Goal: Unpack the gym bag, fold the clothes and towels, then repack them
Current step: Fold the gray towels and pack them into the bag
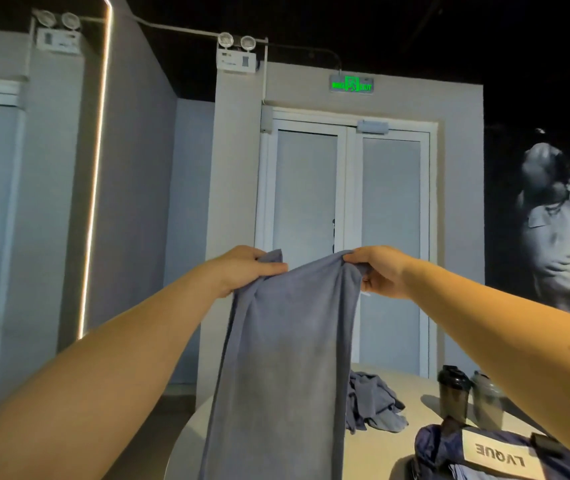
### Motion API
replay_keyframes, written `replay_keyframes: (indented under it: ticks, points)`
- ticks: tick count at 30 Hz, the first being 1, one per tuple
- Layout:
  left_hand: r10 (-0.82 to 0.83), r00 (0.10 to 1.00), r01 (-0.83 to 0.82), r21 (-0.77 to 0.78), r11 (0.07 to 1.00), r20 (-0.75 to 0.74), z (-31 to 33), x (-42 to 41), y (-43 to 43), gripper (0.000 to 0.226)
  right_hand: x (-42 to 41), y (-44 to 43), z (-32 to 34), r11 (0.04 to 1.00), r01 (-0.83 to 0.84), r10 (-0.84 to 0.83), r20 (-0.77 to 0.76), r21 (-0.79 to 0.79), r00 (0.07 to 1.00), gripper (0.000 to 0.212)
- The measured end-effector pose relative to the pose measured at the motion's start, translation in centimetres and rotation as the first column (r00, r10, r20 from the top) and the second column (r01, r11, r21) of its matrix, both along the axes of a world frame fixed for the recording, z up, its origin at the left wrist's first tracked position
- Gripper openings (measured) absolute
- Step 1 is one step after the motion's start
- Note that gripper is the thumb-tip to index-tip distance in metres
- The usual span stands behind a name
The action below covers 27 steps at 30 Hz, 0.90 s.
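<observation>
Head view: the left hand [242, 268] and right hand [382, 271] each pinch a top corner of the towel [283, 358], held up in the air so it hangs over the worktop [415, 386]. Behind it lies a crumpled heap [372, 403] (unfolded), with the bag [484, 452] at right. Folding is in hand — next, bring the corners together evenly.

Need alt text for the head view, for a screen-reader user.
A person holds a blue-grey towel up by its top edge, left grip and right grip each clutching one end, so it hangs in front of a pale table. On the table are a clothes pile, two bottles and a bag. Behind stands a double door under a green exit sign.
</observation>
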<state>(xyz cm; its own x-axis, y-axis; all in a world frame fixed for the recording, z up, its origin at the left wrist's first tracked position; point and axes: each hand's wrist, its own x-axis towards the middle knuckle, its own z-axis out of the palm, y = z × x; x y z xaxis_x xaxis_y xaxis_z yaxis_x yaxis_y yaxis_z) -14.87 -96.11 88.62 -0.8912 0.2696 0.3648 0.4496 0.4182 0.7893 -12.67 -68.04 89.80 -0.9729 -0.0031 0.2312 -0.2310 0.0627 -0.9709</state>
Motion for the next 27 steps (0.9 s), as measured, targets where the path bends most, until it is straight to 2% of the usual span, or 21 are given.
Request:
replay_keyframes:
  ticks: [4, 9, 11, 14, 16, 19, 21, 23, 24, 27]
  points:
    - [0.119, 0.974, -0.109, 0.061, 0.992, -0.192, 0.0, -1.1, -1.4, 0.025, 0.6, 0.3, 0.5, 0.997, -0.026, 0.025, -0.021, -0.074, 0.999, 0.016]
    - [0.174, 0.953, -0.157, 0.089, 0.984, -0.249, 0.0, -2.8, -3.1, 0.022, 0.1, 1.6, 0.4, 0.997, -0.042, 0.039, -0.037, -0.067, 0.999, 0.012]
    - [0.197, 0.938, -0.172, 0.111, 0.979, -0.286, 0.0, -3.3, -3.5, 0.019, -0.3, 2.0, 0.3, 0.997, -0.039, 0.036, -0.051, -0.072, 0.998, 0.018]
    - [0.235, 0.923, -0.206, 0.126, 0.971, -0.306, 0.4, -3.8, -3.8, 0.020, -1.0, 2.5, 0.4, 0.992, 0.059, -0.067, -0.067, -0.114, 0.996, 0.024]
    - [0.247, 0.915, -0.233, 0.084, 0.969, -0.318, 0.3, -4.4, -3.9, 0.025, -1.8, 2.7, 0.2, 0.981, 0.182, -0.186, -0.063, -0.062, 0.981, 0.020]
    - [0.248, 0.920, -0.256, 0.016, 0.967, -0.302, -0.8, -5.5, -3.7, 0.025, -2.6, 2.6, -0.8, 0.929, 0.350, -0.341, -0.090, 0.122, 0.936, 0.006]
    - [0.246, 0.931, -0.257, -0.006, 0.966, -0.270, -2.2, -6.4, -3.4, 0.026, -3.3, 2.2, -1.8, 0.917, 0.387, -0.380, -0.083, 0.097, 0.921, 0.001]
    - [0.258, 0.936, -0.267, -0.007, 0.964, -0.238, -3.4, -7.3, -3.0, 0.024, -4.7, 2.0, -3.0, 0.914, 0.405, -0.403, -0.069, 0.015, 0.913, 0.010]
    - [0.269, 0.938, -0.274, 0.009, 0.962, -0.219, -3.8, -7.9, -2.7, 0.023, -5.5, 1.9, -3.6, 0.908, 0.419, -0.417, -0.088, 0.008, 0.905, 0.014]
    - [0.272, 0.956, -0.253, 0.166, 0.953, -0.109, -4.7, -9.9, -1.6, 0.016, -8.4, 1.7, -5.5, 0.829, 0.534, -0.485, -0.259, 0.167, 0.835, 0.014]
